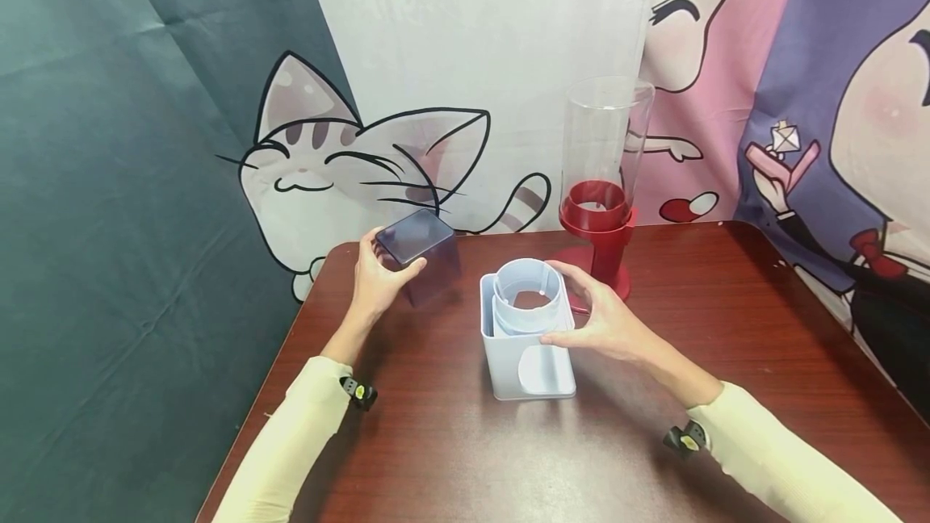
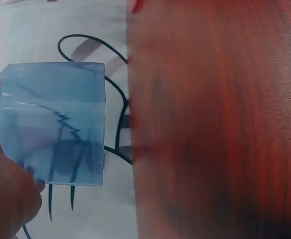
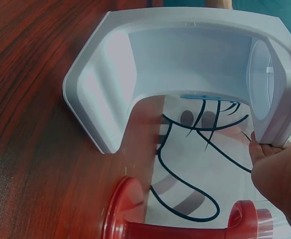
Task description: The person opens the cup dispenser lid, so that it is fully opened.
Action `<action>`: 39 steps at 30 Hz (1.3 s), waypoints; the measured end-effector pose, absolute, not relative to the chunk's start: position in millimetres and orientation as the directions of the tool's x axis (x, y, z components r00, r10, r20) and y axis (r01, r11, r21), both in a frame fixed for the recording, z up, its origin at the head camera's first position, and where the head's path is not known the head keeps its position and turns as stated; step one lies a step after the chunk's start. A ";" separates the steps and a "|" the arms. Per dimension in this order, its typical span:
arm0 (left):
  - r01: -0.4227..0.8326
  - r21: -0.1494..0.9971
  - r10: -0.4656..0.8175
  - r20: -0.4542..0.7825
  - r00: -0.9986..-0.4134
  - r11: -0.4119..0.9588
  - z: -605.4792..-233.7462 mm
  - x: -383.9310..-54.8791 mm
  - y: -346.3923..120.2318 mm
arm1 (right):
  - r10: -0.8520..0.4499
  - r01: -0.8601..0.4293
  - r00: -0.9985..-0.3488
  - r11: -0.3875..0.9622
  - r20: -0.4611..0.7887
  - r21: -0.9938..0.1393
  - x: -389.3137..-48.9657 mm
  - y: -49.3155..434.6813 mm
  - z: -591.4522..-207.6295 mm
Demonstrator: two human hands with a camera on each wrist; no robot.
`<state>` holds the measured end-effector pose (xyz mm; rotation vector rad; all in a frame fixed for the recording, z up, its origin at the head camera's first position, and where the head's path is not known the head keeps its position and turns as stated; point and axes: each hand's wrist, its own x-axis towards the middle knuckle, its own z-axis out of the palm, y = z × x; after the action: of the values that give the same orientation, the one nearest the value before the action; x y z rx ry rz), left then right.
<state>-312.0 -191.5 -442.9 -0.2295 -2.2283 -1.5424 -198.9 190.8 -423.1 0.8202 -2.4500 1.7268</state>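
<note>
My left hand (image 1: 381, 281) grips a translucent blue rectangular container (image 1: 429, 257) by its upper end, thumb on the near side. In the left wrist view a strip of backdrop shows between the container (image 2: 61, 134) and the table. My right hand (image 1: 606, 317) holds the top right side of a pale blue-white dispenser stand (image 1: 508, 366), fingers behind and thumb in front. The stand is upright, with a round collar (image 1: 529, 317) in its top and a cutaway in its body. In the right wrist view the stand's open middle (image 3: 190, 59) shows.
Behind my right hand stands a red dispenser stand (image 1: 609, 253) carrying a tall clear cylinder (image 1: 606, 135). Both stand near the back edge of the brown wooden table (image 1: 450, 458). A printed cartoon backdrop (image 1: 465, 39) hangs behind the table, with a green cloth (image 1: 145, 224) on the left.
</note>
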 end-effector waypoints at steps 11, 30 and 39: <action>0.293 0.821 -0.098 0.386 -0.917 0.490 -464.0 -311.1 -198.3 | -0.384 -0.409 -0.868 0.195 0.315 -0.891 -208.3 185.3 -422.8; 0.192 0.819 -0.142 0.314 -0.939 0.541 -480.6 -307.7 -201.9 | -0.282 -0.427 -0.889 0.231 0.360 -0.874 -238.3 171.8 -416.7; 0.175 0.819 -0.111 0.278 -0.954 0.546 -482.2 -305.4 -207.5 | -0.236 -0.408 -0.901 0.175 0.364 -0.896 -260.7 162.0 -423.2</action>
<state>-305.4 -207.5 -482.2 -0.0528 -2.4887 -1.3673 -260.7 162.0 -423.2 0.6337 -2.2952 1.8238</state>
